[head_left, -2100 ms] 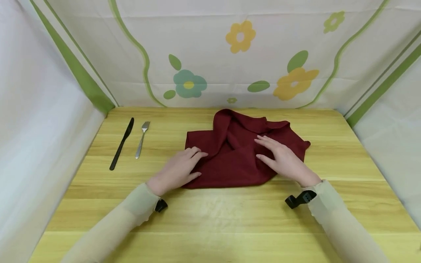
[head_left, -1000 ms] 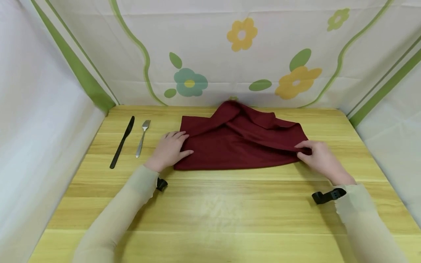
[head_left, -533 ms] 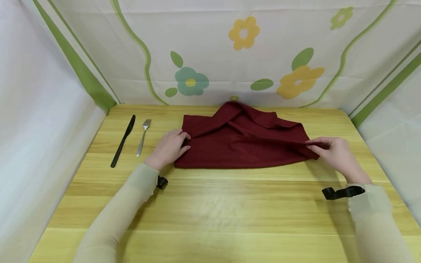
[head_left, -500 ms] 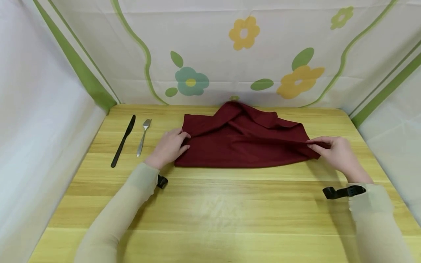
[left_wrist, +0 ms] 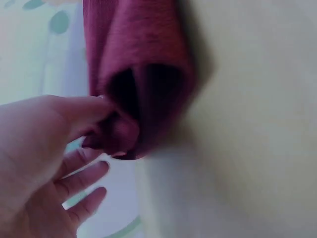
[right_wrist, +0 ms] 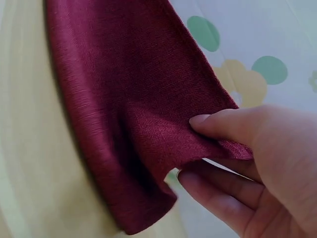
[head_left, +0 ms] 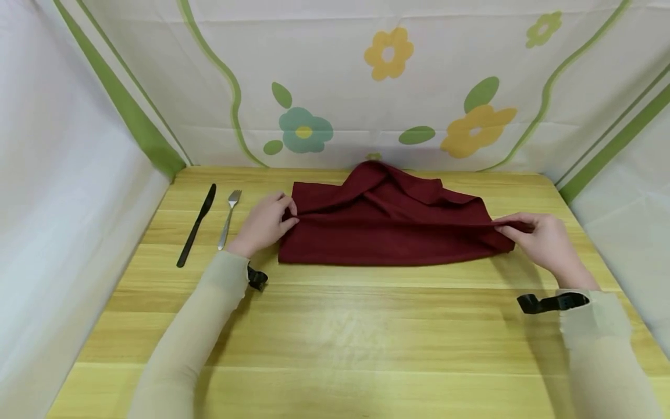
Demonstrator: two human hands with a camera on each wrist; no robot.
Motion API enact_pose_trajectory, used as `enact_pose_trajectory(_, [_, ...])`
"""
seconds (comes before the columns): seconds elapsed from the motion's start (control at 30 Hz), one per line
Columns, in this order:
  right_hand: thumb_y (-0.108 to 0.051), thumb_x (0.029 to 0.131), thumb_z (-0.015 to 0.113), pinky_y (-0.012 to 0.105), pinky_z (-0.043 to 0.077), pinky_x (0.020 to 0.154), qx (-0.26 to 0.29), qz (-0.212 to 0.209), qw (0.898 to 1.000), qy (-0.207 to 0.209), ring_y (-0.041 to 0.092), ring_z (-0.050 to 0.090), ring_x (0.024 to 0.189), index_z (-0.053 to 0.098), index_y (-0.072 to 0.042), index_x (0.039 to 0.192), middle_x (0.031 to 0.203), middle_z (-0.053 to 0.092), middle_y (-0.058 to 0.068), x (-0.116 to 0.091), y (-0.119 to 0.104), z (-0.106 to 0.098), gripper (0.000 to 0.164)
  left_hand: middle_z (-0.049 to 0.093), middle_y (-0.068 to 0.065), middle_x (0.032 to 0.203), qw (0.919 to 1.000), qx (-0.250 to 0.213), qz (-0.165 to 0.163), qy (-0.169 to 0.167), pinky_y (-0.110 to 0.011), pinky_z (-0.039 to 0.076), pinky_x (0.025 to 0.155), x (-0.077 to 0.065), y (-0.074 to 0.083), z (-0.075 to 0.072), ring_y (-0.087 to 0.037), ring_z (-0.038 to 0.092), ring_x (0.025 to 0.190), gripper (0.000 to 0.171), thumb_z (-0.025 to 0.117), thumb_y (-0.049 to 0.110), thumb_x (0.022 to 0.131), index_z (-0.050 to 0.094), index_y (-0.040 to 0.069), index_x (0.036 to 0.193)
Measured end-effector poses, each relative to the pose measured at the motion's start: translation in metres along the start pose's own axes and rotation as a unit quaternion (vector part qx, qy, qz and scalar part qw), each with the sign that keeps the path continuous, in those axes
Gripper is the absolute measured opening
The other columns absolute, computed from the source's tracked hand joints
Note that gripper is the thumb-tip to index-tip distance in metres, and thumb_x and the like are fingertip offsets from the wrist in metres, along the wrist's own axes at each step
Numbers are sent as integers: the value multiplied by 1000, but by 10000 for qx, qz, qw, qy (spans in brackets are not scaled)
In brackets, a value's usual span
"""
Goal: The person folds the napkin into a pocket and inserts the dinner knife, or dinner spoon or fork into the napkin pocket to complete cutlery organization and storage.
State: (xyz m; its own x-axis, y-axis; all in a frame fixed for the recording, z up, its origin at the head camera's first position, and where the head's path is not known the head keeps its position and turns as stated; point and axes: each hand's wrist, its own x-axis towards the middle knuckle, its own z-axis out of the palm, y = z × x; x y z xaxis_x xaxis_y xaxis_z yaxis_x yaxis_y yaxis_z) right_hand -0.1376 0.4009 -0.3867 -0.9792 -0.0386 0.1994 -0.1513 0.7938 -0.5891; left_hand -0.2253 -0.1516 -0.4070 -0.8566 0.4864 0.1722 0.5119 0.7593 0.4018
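A dark red cloth napkin (head_left: 377,244) lies folded and rumpled near the back of the table, one loose flap bunched up at its far side. At its left end my left hand (head_left: 264,224) pinches the upper layer's edge between thumb and forefinger; the left wrist view shows the other fingers spread and the cloth (left_wrist: 143,44) looped open at that end. My right hand (head_left: 546,241) pinches the right corner, raised off the table. Between the two hands the edge runs taut and nearly straight. In the right wrist view the thumb presses on top of the cloth (right_wrist: 124,89).
Left of the napkin lie a black knife (head_left: 196,227) and a silver fork (head_left: 229,220), the fork close to my left hand. The wooden table (head_left: 345,337) meets a white flowered curtain (head_left: 356,87) at the back, with white cloth walls at both sides.
Both hands moved outward from the napkin's middle to its ends. The right hand took the corner and drew it right; the left went from resting to pinching, and the edge straightened.
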Motion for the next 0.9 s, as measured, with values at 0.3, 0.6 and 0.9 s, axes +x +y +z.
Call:
enact_pose_trajectory(0.3, [-9, 97, 71, 8, 47, 67, 383, 58, 9992, -85, -11, 64, 82, 78, -3, 111, 95, 72, -19, -2, -14, -29, 17, 71, -7, 118, 9843, -1398, -135, 1064, -45, 47, 86, -6, 23, -52, -28, 62, 105, 11, 74, 8, 95, 63, 9, 96])
enact_pose_trajectory(0.6, [-9, 100, 68, 11, 43, 62, 198, 218, 9968, -736, -4, 61, 73, 77, -3, 113, 91, 76, -2, -33, -31, -67, 17, 75, 12, 98, 9864, -1487, 248, 658, -25, 44, 58, -49, 49, -96, -8, 67, 89, 27, 80, 10, 90, 79, 22, 115])
enact_pose_trajectory(0.9, [4, 98, 64, 10, 47, 76, 246, -482, 9724, -2271, -6, 62, 103, 80, -15, 112, 109, 75, -5, -76, -13, -64, 29, 73, 17, 91, 9731, -2059, 436, -936, -34, 57, 75, -117, 57, -68, -7, 69, 84, 18, 83, 8, 87, 81, 25, 92])
